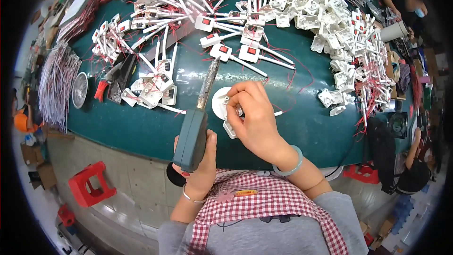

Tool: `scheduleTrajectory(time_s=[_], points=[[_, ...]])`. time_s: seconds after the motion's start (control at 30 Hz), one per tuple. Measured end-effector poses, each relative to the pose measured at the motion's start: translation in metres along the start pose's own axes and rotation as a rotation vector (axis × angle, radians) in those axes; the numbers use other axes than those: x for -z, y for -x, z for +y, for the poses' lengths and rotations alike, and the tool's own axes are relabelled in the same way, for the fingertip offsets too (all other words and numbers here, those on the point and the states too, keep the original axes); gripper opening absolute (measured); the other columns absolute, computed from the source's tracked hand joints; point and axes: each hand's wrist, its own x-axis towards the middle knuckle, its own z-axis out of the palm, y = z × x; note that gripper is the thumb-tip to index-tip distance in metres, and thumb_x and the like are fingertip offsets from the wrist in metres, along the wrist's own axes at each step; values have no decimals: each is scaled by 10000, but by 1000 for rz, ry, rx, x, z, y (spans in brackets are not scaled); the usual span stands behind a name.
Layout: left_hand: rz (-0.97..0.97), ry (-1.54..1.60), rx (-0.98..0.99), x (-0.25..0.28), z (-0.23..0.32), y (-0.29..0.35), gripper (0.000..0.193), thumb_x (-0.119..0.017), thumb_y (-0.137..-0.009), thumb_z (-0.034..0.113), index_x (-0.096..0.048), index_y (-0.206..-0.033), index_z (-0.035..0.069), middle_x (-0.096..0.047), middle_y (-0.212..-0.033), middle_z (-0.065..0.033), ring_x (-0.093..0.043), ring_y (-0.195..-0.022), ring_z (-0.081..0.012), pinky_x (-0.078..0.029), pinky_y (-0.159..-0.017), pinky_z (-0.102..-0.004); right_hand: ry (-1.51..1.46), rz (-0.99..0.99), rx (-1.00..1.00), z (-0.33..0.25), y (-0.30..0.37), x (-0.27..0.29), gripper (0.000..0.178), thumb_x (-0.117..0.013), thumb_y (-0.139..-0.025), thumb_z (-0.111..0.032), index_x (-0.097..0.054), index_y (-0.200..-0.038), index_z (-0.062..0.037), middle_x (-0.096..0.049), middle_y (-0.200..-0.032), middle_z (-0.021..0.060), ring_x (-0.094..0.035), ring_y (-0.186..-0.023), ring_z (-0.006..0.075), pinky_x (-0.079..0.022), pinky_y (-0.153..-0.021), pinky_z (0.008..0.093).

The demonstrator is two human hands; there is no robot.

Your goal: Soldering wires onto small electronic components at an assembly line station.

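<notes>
My left hand (207, 165) is wrapped round the handle of a dark green soldering gun (191, 137). Its long, discoloured metal barrel points away from me over the table. To its right, my right hand (255, 115) has thumb and fingers pinched together above a white plastic housing (230, 130) and a white round disc (219, 101). What the fingertips hold, if anything, is hidden behind them. A thin white rod (278, 113) sticks out to the right of that hand. Beyond the barrel's tip lie white housings with red switches (221, 52) on white tubes, with thin red wires.
The green table (141, 132) bears a large heap of white plastic housings (306, 4) at the back right. More wired pieces (368, 75) line the right side. At left are a metal bowl (79, 90) and bundled wires (59, 80). A red stool (92, 184) stands on the floor.
</notes>
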Motion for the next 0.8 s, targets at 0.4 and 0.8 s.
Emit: scheduleTrajectory(time_s=[0.4,0.8], points=[[-5,-60,38,39,6,31,183,-787,-851,86,-673,-975,14,-639,-883,-51,-613,-745,-120,-490,-638,-275,13,26,-47,2,3,-1,127,-668,-782,47,-566,-853,19,-603,-1021,145,-628,-879,340,-526,-717,412],[-3,282,56,-24,-2,-34,245,-794,-828,17,-645,-1023,8,-692,-866,-35,-601,-762,-57,-488,-676,-231,145,44,12,3,7,-1,147,-657,-780,51,-565,-888,14,-578,-971,135,-593,-894,333,-488,-760,427]])
